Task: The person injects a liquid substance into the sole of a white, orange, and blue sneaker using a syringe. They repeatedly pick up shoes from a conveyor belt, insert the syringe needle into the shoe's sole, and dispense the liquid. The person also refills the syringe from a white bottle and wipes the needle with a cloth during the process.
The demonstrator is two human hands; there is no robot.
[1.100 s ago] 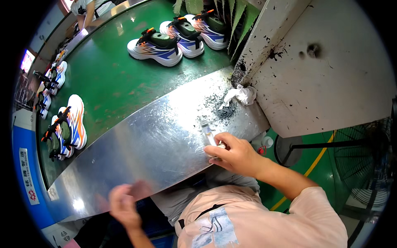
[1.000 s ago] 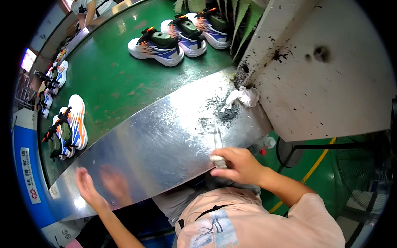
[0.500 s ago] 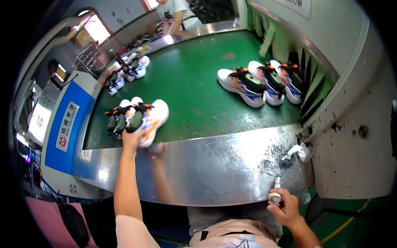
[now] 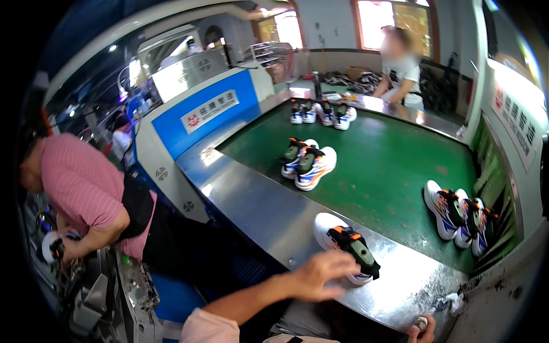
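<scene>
A white sneaker point(image 4: 329, 227) with black, green and orange parts rests on the metal ledge point(image 4: 251, 214) in front of me. Beside its heel end is my left hand point(image 4: 320, 277), fingers spread and slightly blurred, gripping nothing; whether a fingertip touches the shoe I cannot tell. At the lower right, my right hand point(image 4: 428, 334) is closed around a small metal-tipped tool point(image 4: 421, 324), mostly covered by the fingers. Two similar sneakers point(image 4: 316, 169) stand side by side on the green conveyor belt point(image 4: 377, 166) beyond the ledge.
Three more sneakers point(image 4: 457, 217) stand near the green strip curtain point(image 4: 496, 177). Several shoes point(image 4: 326, 114) sit at the belt's far end. A crumpled white cloth point(image 4: 454, 303) lies at the ledge's right. A co-worker point(image 4: 91, 194) bends over a machine at left; another person point(image 4: 402, 77) stands beyond.
My view has swung left. The sneaker my left hand held at the belt's near edge is now on the metal ledge, let go. My right hand still holds its tool.
</scene>
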